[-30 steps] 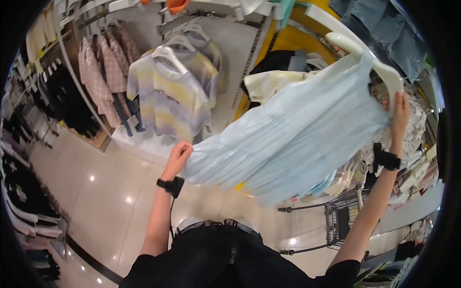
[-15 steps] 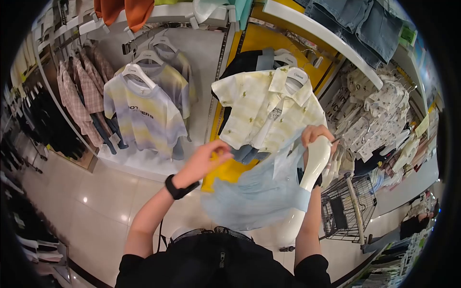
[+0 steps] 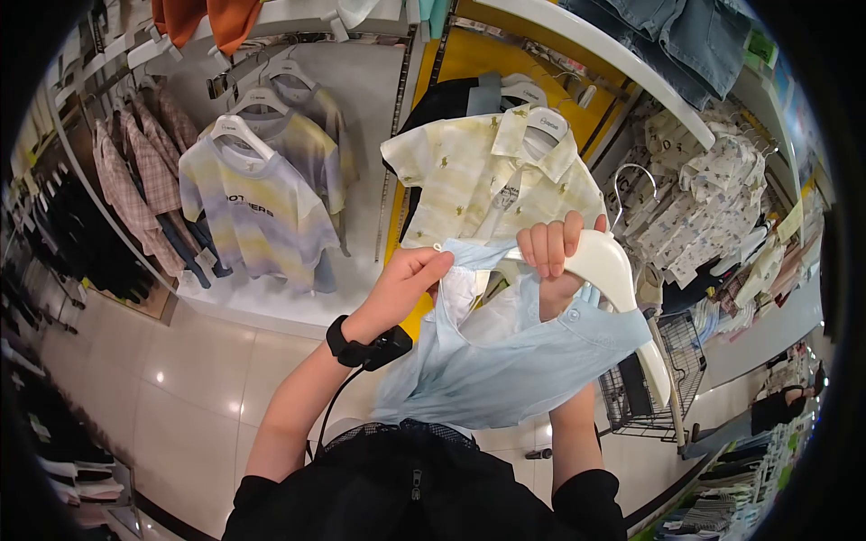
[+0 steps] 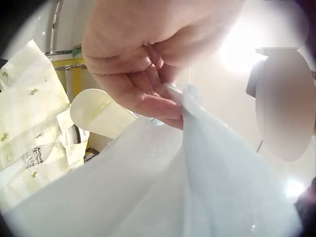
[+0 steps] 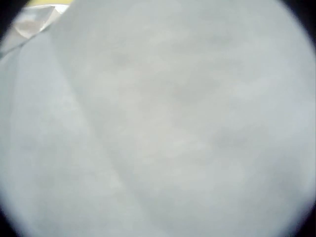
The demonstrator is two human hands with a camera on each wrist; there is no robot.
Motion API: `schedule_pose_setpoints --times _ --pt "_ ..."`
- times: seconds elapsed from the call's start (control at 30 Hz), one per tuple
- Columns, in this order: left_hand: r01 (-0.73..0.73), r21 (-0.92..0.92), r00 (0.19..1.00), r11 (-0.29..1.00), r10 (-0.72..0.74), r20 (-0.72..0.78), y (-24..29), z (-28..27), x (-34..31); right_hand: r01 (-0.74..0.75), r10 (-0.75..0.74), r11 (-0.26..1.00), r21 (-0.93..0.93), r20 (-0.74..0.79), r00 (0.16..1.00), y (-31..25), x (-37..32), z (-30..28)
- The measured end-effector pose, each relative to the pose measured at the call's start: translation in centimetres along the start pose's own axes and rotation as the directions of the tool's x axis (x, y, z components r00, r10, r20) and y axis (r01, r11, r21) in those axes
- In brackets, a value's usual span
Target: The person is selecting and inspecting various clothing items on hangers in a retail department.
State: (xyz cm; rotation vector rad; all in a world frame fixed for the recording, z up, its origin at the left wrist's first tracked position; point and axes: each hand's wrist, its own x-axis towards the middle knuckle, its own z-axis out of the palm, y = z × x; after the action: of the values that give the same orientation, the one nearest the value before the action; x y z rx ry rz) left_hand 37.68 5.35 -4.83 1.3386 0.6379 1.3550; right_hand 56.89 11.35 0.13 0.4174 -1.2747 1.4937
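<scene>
A light blue sleeveless dress [image 3: 514, 379] hangs in front of the person, one shoulder still on a thick white hanger [image 3: 603, 270] with a metal hook. The right hand [image 3: 552, 252] grips the hanger near its middle, the fingers curled over the top. At the dress's other shoulder, the left hand [image 3: 410, 281] pinches the cloth between thumb and fingers. In the left wrist view, the left hand [image 4: 143, 64] holds the gathered cloth [image 4: 197, 128] beside a rounded white hanger end [image 4: 101, 111]. Pale blue cloth [image 5: 163, 118] fills the right wrist view and hides the right hand there.
A yellow patterned shirt [image 3: 487, 176] hangs on the rack just behind the hands. Tie-dye T-shirts [image 3: 257, 207] hang at left, printed clothes [image 3: 695, 207] at right. A shopping cart [image 3: 690, 361] stands at right, with another person [image 3: 776, 415] beyond it.
The right hand brought the hanger and dress from the upper right to the middle. The left hand let go of the lower dress, moved free, and now pinches the shoulder.
</scene>
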Motion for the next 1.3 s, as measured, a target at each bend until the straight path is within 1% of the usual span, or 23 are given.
schedule_pose_setpoints --times 0.23,0.33,0.4,0.47,0.53,0.57,0.6,0.63,0.7,0.73,0.77,0.8,0.83,0.87,0.9,0.93,1.0,1.03,1.1,1.13,1.2,1.23,1.3 --pt "0.007 -0.013 1.0 1.0 -0.007 -0.027 0.5 -0.2 -1.2 0.003 -0.006 0.999 0.042 0.062 0.998 0.7 0.9 0.6" --pt "-0.059 0.05 0.997 0.997 0.061 -0.036 0.9 -0.4 -1.5 0.001 -0.003 0.999 0.036 0.058 0.998 0.8 1.0 1.1" --pt "-0.109 0.186 0.99 0.977 0.123 -0.065 1.2 -0.7 -1.6 0.002 -0.001 1.0 -0.022 0.047 0.999 0.9 1.1 2.3" --pt "-0.072 0.186 0.989 0.98 0.094 -0.114 1.2 -0.7 -1.9 0.002 0.0 0.997 -0.078 0.035 0.999 0.9 1.3 3.4" --pt "-0.035 0.184 0.984 0.982 0.066 -0.163 1.2 -0.4 -2.1 -0.021 0.096 0.952 -0.306 0.234 0.968 0.8 1.5 3.9" --pt "-0.105 0.202 0.98 0.974 0.135 -0.143 1.3 0.0 -2.1 -0.052 0.131 0.973 -0.225 0.353 0.926 0.9 1.6 3.1" --pt "-0.174 0.219 0.971 0.96 0.204 -0.122 1.4 0.3 -2.1 -0.042 0.14 0.962 -0.27 0.355 0.924 0.8 1.4 3.1" --pt "-0.171 0.222 0.972 0.96 0.202 -0.124 1.4 0.4 -2.3 -0.031 0.148 0.949 -0.315 0.357 0.922 0.7 1.5 3.6" --pt "-0.122 0.545 0.91 0.83 0.312 -0.273 1.6 0.5 -2.6 -0.004 0.13 0.932 -0.362 0.326 0.936 0.7 1.3 4.2" --pt "-0.122 0.548 0.909 0.827 0.315 -0.273 1.9 0.4 -3.2 0.024 0.111 0.91 -0.413 0.299 0.948 0.7 1.3 4.4" --pt "-0.265 0.743 0.831 0.615 0.536 -0.147 2.4 0.1 -4.2 0.028 0.108 0.911 -0.411 0.304 0.947 0.7 1.3 4.6" --pt "-0.365 0.868 0.715 0.335 0.698 0.032 2.8 0.2 -5.0 0.055 0.099 0.881 -0.47 0.296 0.95 0.7 1.3 4.9" --pt "-0.368 0.869 0.712 0.33 0.701 0.035 3.2 0.7 -5.7 0.079 0.089 0.846 -0.527 0.287 0.954 0.8 1.1 5.3" --pt "-0.469 0.772 0.789 0.43 0.597 0.146 3.5 1.4 -6.6 0.048 0.1 0.822 -0.568 0.227 0.969 1.0 1.0 5.8" --pt "-0.532 0.654 0.829 0.539 0.491 0.27 3.5 1.9 -7.1 0.047 0.102 0.824 -0.565 0.229 0.968 1.3 0.8 6.0" --pt "-0.528 0.656 0.83 0.539 0.491 0.264 2.9 2.4 -7.0 0.041 0.1 0.809 -0.586 0.206 0.973 1.6 0.6 6.1" --pt "-0.27 0.787 0.963 0.555 0.141 0.231 0.7 3.2 -6.2 0.04 0.088 0.796 -0.604 0.18 0.98 2.0 0.3 6.3" --pt "-0.266 0.788 0.964 0.555 0.145 0.223 -0.5 3.2 -5.8 0.038 0.093 0.799 -0.601 0.185 0.978 2.1 0.1 6.3" --pt "-0.002 0.796 0.999 0.606 0.031 -0.021 -2.8 2.7 -4.8 -0.038 0.141 0.765 -0.643 0.11 0.984 2.5 -0.3 6.2" --pt "-0.002 0.797 0.999 0.604 0.039 -0.027 -3.3 2.7 -4.4 -0.011 0.113 0.741 -0.672 0.108 0.988 3.1 -0.9 5.7" --pt "-0.088 0.91 0.969 0.406 0.248 -0.016 -4.1 2.9 -4.2 -0.041 0.117 0.754 -0.655 0.072 0.991 4.3 -2.0 5.0" --pt "-0.088 0.911 0.965 0.402 0.262 -0.022 -4.3 2.6 -4.0 -0.067 0.115 0.765 -0.641 0.034 0.993 4.9 -2.3 4.8" --pt "0.022 0.967 1.0 0.254 -0.008 -0.02 -4.8 2.1 -3.4 -0.086 0.114 0.802 -0.592 0.01 0.993 6.1 -2.9 4.7"
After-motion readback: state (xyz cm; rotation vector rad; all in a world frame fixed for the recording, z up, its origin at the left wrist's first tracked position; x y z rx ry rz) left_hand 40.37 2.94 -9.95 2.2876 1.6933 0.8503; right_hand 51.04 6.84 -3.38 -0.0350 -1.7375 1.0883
